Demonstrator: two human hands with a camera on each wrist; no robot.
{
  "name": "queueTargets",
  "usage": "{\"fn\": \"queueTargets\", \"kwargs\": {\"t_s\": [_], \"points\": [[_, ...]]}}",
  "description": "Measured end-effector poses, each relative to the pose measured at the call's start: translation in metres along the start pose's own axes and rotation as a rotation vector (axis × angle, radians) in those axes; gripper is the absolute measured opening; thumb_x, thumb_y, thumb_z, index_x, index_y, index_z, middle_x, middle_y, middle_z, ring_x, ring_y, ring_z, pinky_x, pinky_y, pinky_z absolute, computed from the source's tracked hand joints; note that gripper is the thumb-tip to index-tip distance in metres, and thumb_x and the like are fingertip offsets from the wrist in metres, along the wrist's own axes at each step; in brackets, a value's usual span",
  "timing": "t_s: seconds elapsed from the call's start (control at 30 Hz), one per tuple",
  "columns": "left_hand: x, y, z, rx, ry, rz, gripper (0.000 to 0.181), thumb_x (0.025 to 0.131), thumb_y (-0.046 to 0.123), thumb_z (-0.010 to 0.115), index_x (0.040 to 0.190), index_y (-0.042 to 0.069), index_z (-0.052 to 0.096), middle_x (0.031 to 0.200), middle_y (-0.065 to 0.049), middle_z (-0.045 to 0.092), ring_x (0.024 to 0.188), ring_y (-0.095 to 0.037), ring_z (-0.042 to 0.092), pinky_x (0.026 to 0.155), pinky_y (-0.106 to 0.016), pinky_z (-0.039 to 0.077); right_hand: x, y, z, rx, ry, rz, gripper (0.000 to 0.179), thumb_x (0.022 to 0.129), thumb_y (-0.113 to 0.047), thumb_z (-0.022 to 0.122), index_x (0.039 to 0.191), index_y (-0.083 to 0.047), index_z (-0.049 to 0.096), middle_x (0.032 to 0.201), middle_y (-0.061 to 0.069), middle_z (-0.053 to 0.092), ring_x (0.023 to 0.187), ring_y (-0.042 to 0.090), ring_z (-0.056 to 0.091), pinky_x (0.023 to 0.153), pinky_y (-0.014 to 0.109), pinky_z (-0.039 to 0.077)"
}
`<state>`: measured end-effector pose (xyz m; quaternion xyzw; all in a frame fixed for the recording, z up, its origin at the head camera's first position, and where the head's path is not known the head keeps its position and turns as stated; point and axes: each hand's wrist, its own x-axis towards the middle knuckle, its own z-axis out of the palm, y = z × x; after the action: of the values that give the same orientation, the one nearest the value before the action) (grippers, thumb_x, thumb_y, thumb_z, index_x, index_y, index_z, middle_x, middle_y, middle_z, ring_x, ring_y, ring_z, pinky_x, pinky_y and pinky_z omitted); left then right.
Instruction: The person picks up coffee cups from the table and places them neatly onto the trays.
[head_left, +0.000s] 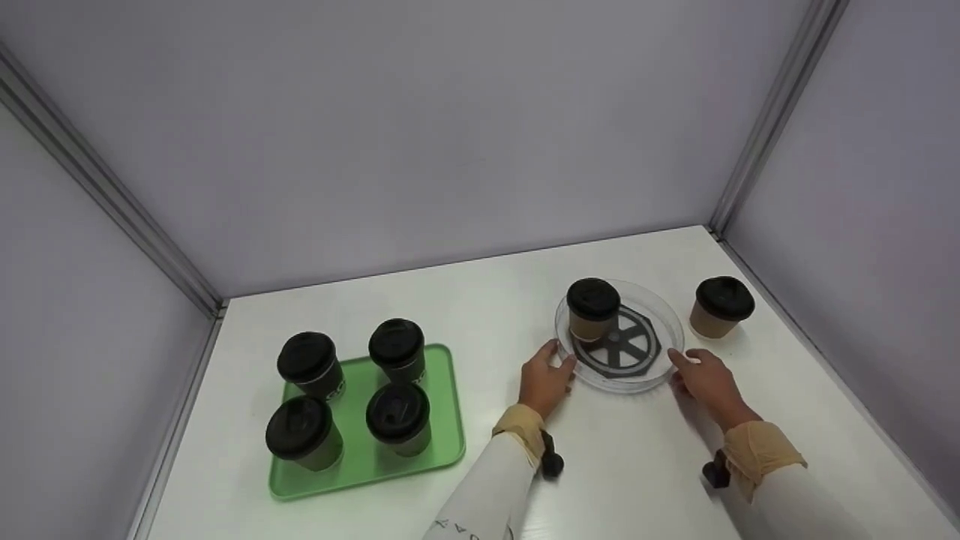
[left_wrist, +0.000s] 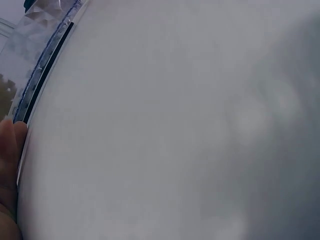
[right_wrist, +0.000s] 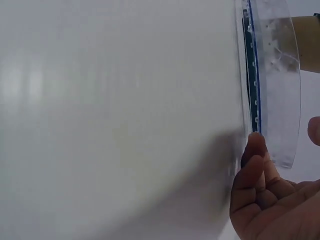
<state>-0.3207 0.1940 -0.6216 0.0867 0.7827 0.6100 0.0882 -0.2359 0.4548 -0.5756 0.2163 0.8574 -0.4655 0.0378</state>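
Note:
A clear round plastic turntable [head_left: 621, 379] with a raised rim and a dark wheel-like pattern stands on the right half of the table. One brown paper cup with a black lid [head_left: 592, 309] stands upright on it, near its left edge. My left hand [head_left: 546, 379] grips the rim at the front left, while my right hand [head_left: 709, 382] grips it at the front right. In the right wrist view, fingertips [right_wrist: 254, 150] touch the turntable's side and the thumb lies over its rim. Only a bit of my left hand [left_wrist: 9, 165] shows in the left wrist view.
Another lidded cup [head_left: 720, 306] stands right of the turntable, near the side wall [head_left: 862, 225]. At the left, a green tray [head_left: 442, 420] holds several dark-lidded cups. The back wall [head_left: 450, 150] closes off the white table [head_left: 495, 315] behind.

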Motion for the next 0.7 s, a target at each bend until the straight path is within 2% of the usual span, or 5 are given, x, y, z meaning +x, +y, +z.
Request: {"fn": "queueTargets", "kwargs": {"t_s": [0.13,0.23,0.4,0.6,0.7], "points": [[-0.001,0.001,0.0,-0.023,-0.005,-0.011,0.052,0.096,0.028,0.063,0.143,0.009,0.049,0.084,0.006,0.068,0.068,-0.011,0.066,0.057,-0.028,0.055,0.011,-0.007,-0.008,-0.036,0.062,-0.054,0.084,0.098,-0.059,0.041,0.146,0.009,0.03,0.119,0.026,0.058,0.097,0.03,0.063,0.077,0.036,0.051],[-0.001,0.001,0.0,-0.025,-0.006,0.001,0.052,0.096,0.028,0.063,0.142,0.009,0.049,0.083,0.005,0.069,0.065,-0.012,0.066,0.057,-0.028,0.054,0.02,-0.013,-0.014,-0.09,0.104,-0.101,0.082,0.099,-0.058,0.038,0.145,0.009,0.033,0.122,0.03,0.056,0.096,0.035,0.064,0.082,0.044,0.048],[-0.001,0.0,0.0,-0.023,-0.013,0.011,0.052,0.096,0.029,0.063,0.142,0.009,0.049,0.077,0.002,0.07,0.06,-0.014,0.065,0.057,-0.029,0.054,0.035,-0.018,-0.022,-0.109,0.136,-0.157,0.072,0.101,-0.054,0.034,0.137,0.007,0.048,0.119,0.028,0.059,0.096,0.035,0.061,0.088,0.048,0.044],[0.0,-0.002,0.0,-0.024,-0.008,0.001,0.054,0.095,0.031,0.063,0.143,0.01,0.049,0.076,0.004,0.069,0.06,-0.014,0.066,0.057,-0.029,0.054,0.049,-0.012,-0.023,-0.133,0.183,-0.148,0.056,0.103,-0.041,0.038,0.123,0.004,0.064,0.106,0.022,0.066,0.092,0.035,0.06,0.078,0.043,0.047],[0.0,-0.002,-0.001,-0.033,-0.013,-0.006,0.055,0.095,0.031,0.063,0.143,0.01,0.048,0.077,0.005,0.07,0.064,-0.013,0.066,0.058,-0.028,0.054,0.053,-0.008,-0.021,-0.156,0.193,-0.145,0.049,0.102,-0.036,0.042,0.121,0.003,0.066,0.107,0.022,0.066,0.096,0.039,0.059,0.08,0.046,0.047]]}}
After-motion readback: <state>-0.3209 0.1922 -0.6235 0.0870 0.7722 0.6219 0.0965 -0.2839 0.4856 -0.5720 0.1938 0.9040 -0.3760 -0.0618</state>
